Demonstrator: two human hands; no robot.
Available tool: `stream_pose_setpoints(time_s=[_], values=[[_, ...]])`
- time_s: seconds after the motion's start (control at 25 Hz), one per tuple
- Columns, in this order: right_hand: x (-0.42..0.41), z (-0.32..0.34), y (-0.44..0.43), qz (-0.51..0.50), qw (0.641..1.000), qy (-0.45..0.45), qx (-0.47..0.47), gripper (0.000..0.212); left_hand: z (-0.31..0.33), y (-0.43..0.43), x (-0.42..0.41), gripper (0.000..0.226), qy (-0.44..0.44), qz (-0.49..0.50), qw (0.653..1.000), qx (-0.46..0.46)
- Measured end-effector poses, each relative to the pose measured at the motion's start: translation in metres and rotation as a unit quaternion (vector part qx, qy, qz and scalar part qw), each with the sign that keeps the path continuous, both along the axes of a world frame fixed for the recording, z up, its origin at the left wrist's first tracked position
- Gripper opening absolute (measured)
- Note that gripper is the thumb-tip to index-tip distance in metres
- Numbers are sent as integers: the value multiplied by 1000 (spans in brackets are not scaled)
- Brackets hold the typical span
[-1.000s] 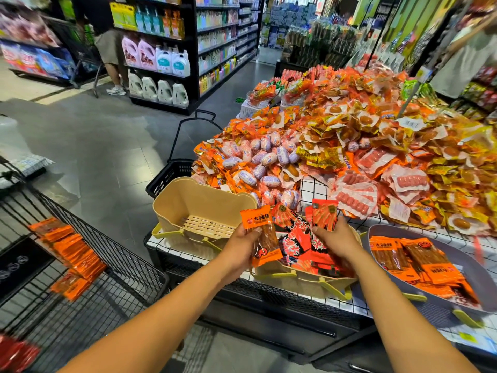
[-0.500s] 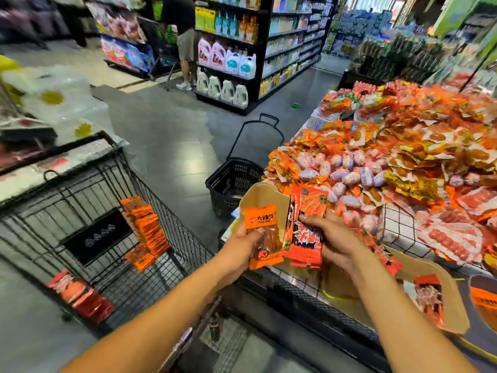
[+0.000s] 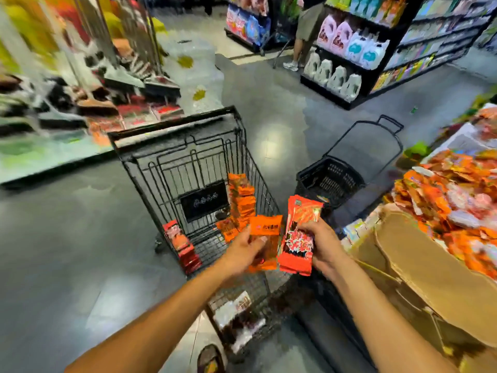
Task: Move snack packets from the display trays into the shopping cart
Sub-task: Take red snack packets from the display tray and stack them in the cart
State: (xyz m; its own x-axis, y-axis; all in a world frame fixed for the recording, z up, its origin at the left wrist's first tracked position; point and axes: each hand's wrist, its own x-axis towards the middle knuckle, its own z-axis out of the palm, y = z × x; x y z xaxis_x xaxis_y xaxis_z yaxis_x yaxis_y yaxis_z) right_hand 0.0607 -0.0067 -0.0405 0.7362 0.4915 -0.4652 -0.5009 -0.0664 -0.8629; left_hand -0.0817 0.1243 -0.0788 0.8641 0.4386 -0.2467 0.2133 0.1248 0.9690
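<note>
My left hand [image 3: 246,250] grips an orange snack packet [image 3: 265,238], held over the near end of the black wire shopping cart [image 3: 183,138]. My right hand [image 3: 321,244] grips a stack of red snack packets [image 3: 298,238] just to the right, beside the cart's right wall. Inside the cart lie a row of orange packets [image 3: 240,200] along the right wall and some red packets [image 3: 183,244] at the left. A beige display tray [image 3: 430,267] sits on the table at the right.
A black wheeled basket [image 3: 329,181] with a raised handle stands on the floor right of the cart. Heaped snack packets [image 3: 454,195] cover the table at right. A person [image 3: 306,25] stands by a shelf of detergent bottles [image 3: 355,49] at the back. Shelving stands at the left.
My view has swung left from the display table to the cart. Both hands carried their packets left with it, from above the beige tray to over the cart's near end.
</note>
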Motion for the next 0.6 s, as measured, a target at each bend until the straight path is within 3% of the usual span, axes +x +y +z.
stream_pose_setpoints(time_s=[0.28, 0.52, 0.6], values=[[-2, -54, 84, 151, 985, 51, -67, 15, -43, 73, -63, 24, 64, 244, 961, -115], [14, -138, 188, 293, 946, 57, -128, 33, -90, 123, -93, 17, 84, 418, 889, -169], [15, -177, 228, 317, 932, 47, -168, 51, -105, 137, -96, 16, 92, 461, 866, -168]])
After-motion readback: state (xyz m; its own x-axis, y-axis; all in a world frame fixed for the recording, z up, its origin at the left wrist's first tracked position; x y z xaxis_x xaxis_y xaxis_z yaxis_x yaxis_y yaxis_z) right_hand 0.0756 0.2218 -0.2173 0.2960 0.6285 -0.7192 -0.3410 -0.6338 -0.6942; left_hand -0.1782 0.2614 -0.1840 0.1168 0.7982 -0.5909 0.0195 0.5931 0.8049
